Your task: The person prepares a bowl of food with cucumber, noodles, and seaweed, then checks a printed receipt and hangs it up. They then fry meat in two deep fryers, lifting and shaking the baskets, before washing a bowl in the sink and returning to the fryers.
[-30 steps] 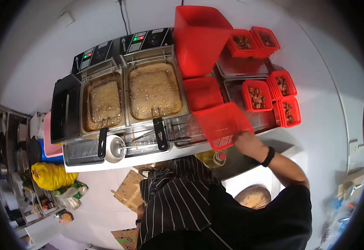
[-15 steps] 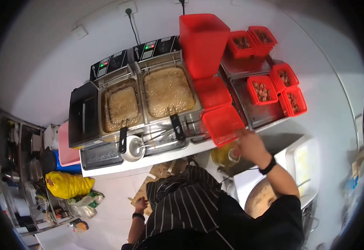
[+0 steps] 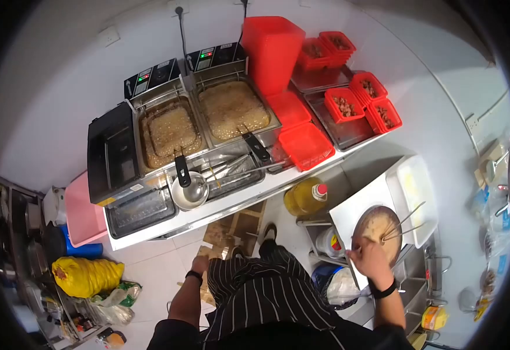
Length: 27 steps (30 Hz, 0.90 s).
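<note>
My right hand (image 3: 373,259) is over the near edge of a round brown board (image 3: 377,219), with its fingers loosely bent and nothing visible in them. Thin metal tongs (image 3: 403,221) lie across that board, their arms pointing up and right. My left hand (image 3: 200,264) hangs low beside my striped apron (image 3: 260,297), above a wooden crate or cardboard on the floor; its fingers are too small to make out. Both wrists wear dark bands. A red basket (image 3: 307,146) rests at the counter's front edge, away from both hands.
Two fryers (image 3: 234,111) bubble with oil, their black basket handles jutting forward. A white-rimmed ladle or pan (image 3: 190,189) sits before them. Red baskets of meat pieces (image 3: 343,105) stand at the right. An oil jug (image 3: 306,197) is under the counter; a yellow sack (image 3: 88,276) lies left.
My right hand has left the red basket and moved down and right to the round board. The view has shifted, showing more of the board and tongs. My left hand stays low.
</note>
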Each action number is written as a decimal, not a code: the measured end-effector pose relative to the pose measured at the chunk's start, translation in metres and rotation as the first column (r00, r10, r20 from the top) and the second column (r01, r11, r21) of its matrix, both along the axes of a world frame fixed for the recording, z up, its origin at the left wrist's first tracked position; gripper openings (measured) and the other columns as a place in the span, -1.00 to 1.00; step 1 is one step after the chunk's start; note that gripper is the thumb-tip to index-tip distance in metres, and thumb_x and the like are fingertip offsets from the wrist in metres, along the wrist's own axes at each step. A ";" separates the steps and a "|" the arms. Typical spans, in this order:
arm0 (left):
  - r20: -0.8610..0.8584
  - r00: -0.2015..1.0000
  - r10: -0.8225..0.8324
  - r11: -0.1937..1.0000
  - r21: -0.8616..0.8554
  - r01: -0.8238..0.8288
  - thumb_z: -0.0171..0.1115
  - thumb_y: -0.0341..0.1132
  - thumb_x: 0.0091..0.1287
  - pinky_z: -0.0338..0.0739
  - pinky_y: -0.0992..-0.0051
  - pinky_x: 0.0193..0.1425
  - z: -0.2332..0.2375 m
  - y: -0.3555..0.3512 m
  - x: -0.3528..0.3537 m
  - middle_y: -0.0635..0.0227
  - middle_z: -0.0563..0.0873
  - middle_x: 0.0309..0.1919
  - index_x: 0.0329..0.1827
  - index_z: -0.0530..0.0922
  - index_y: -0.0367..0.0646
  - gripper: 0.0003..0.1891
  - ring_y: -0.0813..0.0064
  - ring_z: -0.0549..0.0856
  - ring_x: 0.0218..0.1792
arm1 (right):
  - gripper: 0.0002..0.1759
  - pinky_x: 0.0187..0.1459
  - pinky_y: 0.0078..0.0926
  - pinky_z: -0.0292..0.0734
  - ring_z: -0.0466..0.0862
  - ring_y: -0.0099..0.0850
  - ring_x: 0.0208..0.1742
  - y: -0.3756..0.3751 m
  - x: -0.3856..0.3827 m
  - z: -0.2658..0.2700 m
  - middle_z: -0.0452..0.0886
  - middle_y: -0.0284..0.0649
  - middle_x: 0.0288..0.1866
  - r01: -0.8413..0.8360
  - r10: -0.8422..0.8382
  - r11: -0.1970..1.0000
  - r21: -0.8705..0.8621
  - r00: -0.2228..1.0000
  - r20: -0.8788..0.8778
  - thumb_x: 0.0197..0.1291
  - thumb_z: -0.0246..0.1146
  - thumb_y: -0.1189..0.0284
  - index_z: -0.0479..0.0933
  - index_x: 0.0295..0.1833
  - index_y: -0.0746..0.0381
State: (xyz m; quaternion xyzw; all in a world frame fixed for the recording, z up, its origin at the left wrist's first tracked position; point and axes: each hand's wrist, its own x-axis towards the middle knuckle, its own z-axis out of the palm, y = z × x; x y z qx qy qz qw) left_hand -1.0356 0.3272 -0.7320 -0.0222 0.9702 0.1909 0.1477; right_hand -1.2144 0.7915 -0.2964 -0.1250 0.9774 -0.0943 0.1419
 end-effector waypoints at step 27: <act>0.613 0.754 0.237 -0.670 0.665 -0.330 0.03 -0.26 0.42 0.41 0.66 -0.51 0.309 0.099 -0.431 0.49 0.45 -0.54 -0.23 0.43 -0.22 -0.81 0.67 0.43 -0.58 | -0.51 -0.18 -0.31 0.58 0.70 -0.14 -0.27 0.154 0.216 -0.181 0.68 -0.02 -0.37 0.733 -0.686 0.672 -0.105 0.669 0.284 -0.05 0.37 0.22 0.55 -0.07 0.35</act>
